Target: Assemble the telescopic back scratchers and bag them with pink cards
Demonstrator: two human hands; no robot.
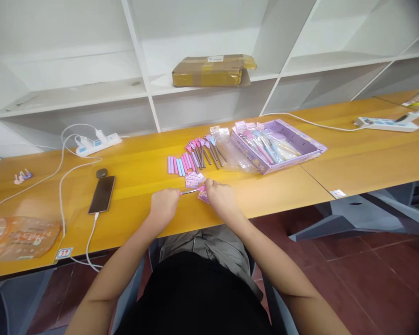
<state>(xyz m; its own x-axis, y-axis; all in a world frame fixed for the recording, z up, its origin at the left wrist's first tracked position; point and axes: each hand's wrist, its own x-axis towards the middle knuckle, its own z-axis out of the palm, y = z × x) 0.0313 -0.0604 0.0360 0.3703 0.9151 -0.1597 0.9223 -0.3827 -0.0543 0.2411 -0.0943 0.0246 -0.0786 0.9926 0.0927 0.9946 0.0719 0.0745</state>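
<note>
Both my hands grip one back scratcher (189, 191) just above the table's near part, its metal rod lying level between them. My left hand (164, 204) is closed round one end, where a bit of pink shows. At the other end, my right hand (220, 197) is closed at the pink head, which the fingers partly cover. Small purple printed cards (193, 179) lie beyond the rod, and another card (203, 196) shows beside my right hand. Farther back are pink, purple and blue handle sleeves (180, 166) in a row and several rods with hand-shaped heads (201, 144).
Right of these, clear plastic bags (230, 149) lie against a purple tray (309, 153) of bagged back scratchers. A phone (102, 194) on a charging cable lies left. Power strips (98, 144) stand along the back, and a taped carton (209, 72) sits on the shelf.
</note>
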